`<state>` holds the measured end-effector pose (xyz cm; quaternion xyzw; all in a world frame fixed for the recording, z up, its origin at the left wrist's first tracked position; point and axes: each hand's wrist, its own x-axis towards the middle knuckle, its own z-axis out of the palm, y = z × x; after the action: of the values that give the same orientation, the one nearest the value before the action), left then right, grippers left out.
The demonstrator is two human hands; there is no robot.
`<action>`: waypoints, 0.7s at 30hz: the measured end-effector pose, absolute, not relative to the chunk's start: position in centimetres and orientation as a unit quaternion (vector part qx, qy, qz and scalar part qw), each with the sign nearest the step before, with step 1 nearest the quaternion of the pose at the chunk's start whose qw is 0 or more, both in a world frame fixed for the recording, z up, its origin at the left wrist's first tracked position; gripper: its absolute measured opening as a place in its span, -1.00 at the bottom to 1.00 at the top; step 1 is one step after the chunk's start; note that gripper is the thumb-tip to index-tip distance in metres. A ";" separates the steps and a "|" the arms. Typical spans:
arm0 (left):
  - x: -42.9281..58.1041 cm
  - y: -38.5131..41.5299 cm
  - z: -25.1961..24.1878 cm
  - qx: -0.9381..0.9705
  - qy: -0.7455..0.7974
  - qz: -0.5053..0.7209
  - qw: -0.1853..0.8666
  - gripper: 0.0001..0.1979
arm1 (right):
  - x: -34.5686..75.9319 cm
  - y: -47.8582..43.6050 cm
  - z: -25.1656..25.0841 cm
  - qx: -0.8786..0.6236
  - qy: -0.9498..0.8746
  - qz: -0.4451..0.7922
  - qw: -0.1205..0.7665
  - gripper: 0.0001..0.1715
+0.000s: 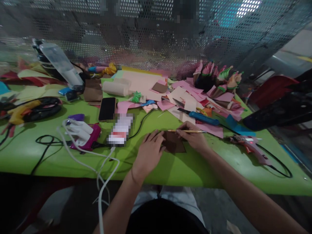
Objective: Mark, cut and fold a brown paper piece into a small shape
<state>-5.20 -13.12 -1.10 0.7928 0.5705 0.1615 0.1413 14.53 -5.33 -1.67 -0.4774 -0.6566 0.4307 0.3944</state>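
Just below the centre of the frame, the left hand [149,151] rests at the left edge of a brown paper [175,145]; whether its fingers pinch it, I cannot tell. The right hand [192,136] is closed around a pencil [195,131] at the paper's upper right. A glue gun [254,148] lies at right. Farther off are a blue knife [203,118], right of centre, a black phone [107,109], left of centre, and a clear bottle [60,63], upper left.

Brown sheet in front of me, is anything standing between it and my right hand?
Nothing visible does. Your right hand is at the upper right of the brown sheet, holding a pencil whose left end reaches the sheet's top edge; your left hand lies at its left side.
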 end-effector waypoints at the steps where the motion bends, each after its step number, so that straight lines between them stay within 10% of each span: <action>1: -5.2 -13.1 -1.1 0.793 0.570 0.162 0.141 -0.71 | 14.5 -5.3 -1.6 -0.476 -0.658 0.431 0.394 -0.65; 21: -5.2 -12.9 -0.8 0.784 0.574 0.174 0.157 -0.59 | 15.2 -6.6 -0.4 -0.450 -0.652 0.521 0.318 -0.68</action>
<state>-5.22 -12.93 -0.75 0.7842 0.5744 0.1744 0.1573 15.16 -6.61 -0.35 -0.4502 -0.6519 0.5209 0.3180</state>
